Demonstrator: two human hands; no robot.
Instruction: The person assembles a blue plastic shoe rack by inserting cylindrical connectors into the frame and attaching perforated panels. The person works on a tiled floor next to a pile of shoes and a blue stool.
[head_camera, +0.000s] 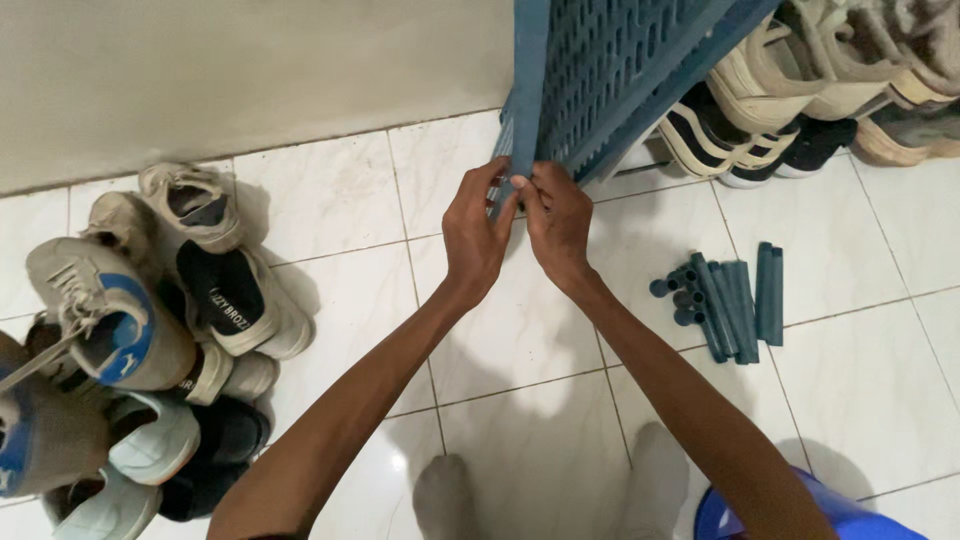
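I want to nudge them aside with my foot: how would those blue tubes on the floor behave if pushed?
The blue tubes look round and hollow, so they would probably roll and scatter on the glossy floor tiles. They seem to be light plastic, likely stiff.

place: home entryway | cues: white tiled floor (520, 340); shoe pile (140, 330); blue plastic shoe-rack shelf (610, 70)

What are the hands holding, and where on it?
Both hands, left hand and right hand, grip the blue perforated plastic shelf panel at its lower corner, fingers pinching the edge where it stands on the tiled floor.
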